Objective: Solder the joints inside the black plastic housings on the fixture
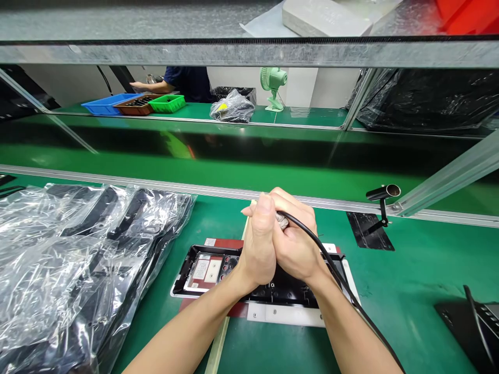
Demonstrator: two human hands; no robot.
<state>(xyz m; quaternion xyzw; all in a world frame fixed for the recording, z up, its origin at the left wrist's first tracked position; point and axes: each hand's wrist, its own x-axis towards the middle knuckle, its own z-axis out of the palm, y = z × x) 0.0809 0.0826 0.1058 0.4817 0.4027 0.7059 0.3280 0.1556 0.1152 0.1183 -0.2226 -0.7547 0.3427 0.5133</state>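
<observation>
My right hand (pixel 295 236) is closed around a corded tool, mostly hidden in my grip. Only a pale, shiny end of the tool (pixel 282 221) shows by the thumb, with a black cable (pixel 331 258) running back along my right forearm. My left hand (pixel 259 241) presses against the right, its thumb up and its fingers curled out of sight; what they hold is hidden. Directly below both hands lies a long black plastic housing (pixel 273 293) with a light rim. It rests on a dark red and white fixture (pixel 286 315), and the hands cover its middle.
Plastic-wrapped black parts (pixel 128 223) are piled at left. A small black stand with a tube holder (pixel 384 193) is at right, and another black part (pixel 463 322) lies nearer. A metal shelf (pixel 234 54) crosses above. Beyond are a co-worker's arm (pixel 152 87) and trays (pixel 111 105).
</observation>
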